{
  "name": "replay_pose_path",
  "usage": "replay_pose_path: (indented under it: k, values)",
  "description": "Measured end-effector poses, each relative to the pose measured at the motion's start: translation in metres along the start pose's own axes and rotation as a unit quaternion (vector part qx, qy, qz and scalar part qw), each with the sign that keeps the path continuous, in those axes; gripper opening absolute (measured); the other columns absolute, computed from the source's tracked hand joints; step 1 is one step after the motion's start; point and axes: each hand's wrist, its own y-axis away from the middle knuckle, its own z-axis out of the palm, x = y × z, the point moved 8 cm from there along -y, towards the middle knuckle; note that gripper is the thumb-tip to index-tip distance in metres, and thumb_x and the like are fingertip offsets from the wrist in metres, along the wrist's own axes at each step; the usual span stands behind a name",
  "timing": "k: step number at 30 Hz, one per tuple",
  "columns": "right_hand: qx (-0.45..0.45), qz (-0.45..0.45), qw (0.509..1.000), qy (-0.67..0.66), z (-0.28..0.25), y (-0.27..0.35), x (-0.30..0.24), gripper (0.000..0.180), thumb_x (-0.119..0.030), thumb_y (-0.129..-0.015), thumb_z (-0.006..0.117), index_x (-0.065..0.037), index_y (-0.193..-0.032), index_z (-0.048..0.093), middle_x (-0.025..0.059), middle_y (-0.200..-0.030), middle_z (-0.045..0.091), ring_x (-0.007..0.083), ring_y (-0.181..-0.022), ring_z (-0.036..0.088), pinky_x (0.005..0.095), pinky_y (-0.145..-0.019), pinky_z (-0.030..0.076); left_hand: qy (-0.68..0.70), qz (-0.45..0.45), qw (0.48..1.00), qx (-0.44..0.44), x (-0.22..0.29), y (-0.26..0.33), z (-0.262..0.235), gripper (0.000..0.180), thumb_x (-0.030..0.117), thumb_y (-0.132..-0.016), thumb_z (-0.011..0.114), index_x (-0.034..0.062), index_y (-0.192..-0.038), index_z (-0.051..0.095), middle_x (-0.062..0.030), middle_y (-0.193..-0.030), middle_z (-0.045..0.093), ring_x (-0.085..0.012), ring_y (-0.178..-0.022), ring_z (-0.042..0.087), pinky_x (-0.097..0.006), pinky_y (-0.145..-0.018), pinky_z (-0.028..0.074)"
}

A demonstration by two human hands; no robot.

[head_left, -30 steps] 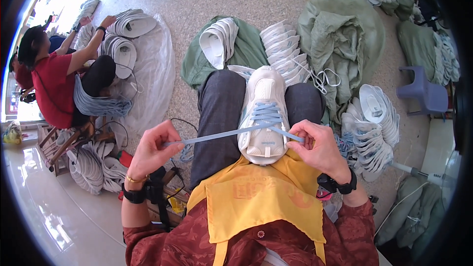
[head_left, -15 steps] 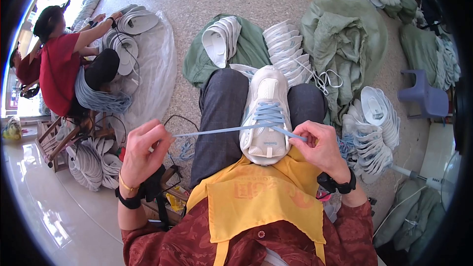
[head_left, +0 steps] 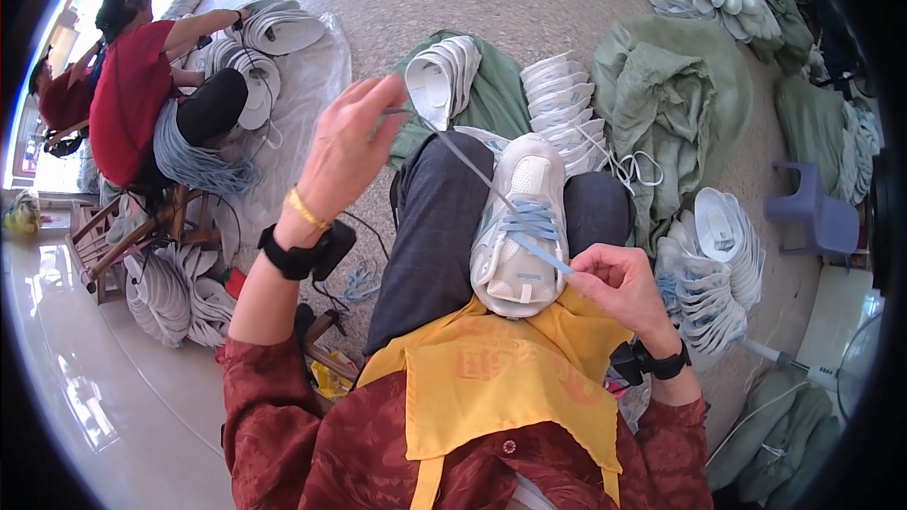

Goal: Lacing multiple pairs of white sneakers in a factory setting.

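Observation:
A white sneaker upper (head_left: 515,269) lies between my knees, its heel end towards me. Blue shoelace (head_left: 532,219) crosses its front in several rows. My left hand (head_left: 351,151) is raised beyond my left knee, fingers pinched on one lace end, which stretches tautly down to the shoe. Close by the shoe's right side, my right hand (head_left: 619,285) pinches the other, shorter lace end between thumb and forefinger. The yellow apron (head_left: 510,387) covers my lap below the shoe.
Stacked white uppers (head_left: 559,104) stand beyond my knees, with more (head_left: 713,264) to the right. Green sacks (head_left: 661,104) lie farther out. A purple stool (head_left: 814,203) is at the right. At the far left, a person in red (head_left: 132,113) handles uppers beside a bundle of blue laces (head_left: 200,161).
My left hand has risen and moved away from me, drawing its lace end out longer and steeper. My right hand keeps its pinch beside the shoe. The whole view has shifted slightly.

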Motion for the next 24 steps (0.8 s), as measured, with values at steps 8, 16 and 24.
replay_pose_path:
  k: [8, 16, 24]
  values:
    - [-0.029, -0.036, 0.997, -0.061, 0.007, 0.001, -0.033, 0.01, -0.003, -0.096, 0.073, 0.002, -0.104, 0.073, -0.0004, -0.092, 0.071, 0.004, -0.082, 0.065, 0.0202, -0.075, 0.053, 0.364, 0.025, 0.901, -0.236, 0.095, 0.021, 0.088, 0.017, 0.01, -0.099, 0.067, 0.0013, -0.112, 0.062, -0.0133, -0.101, 0.069, -0.0299, -0.097, 0.069, -0.039, -0.084, 0.053]
    - [0.006, 0.0, 1.0, 0.005, -0.036, 0.018, -0.009, 0.007, -0.002, -0.096, 0.07, 0.001, -0.102, 0.072, 0.0014, -0.084, 0.071, 0.0036, -0.068, 0.063, 0.0189, -0.059, 0.05, 0.598, -0.162, 0.74, -0.259, 0.092, 0.032, 0.098, 0.008, 0.004, -0.101, 0.065, 0.0041, -0.102, 0.058, 0.0018, -0.089, 0.06, -0.0053, -0.081, 0.058, -0.024, -0.074, 0.048]
    - [0.101, 0.047, 0.994, -0.001, -0.113, 0.058, 0.067, 0.009, 0.0, -0.096, 0.068, 0.001, -0.103, 0.074, 0.0038, -0.081, 0.072, 0.0077, -0.063, 0.065, 0.0218, -0.059, 0.053, 0.664, -0.241, 0.687, -0.171, 0.045, 0.04, 0.075, 0.015, 0.01, -0.1, 0.069, 0.0078, -0.095, 0.054, 0.0016, -0.08, 0.054, -0.0088, -0.072, 0.051, -0.025, -0.075, 0.044]
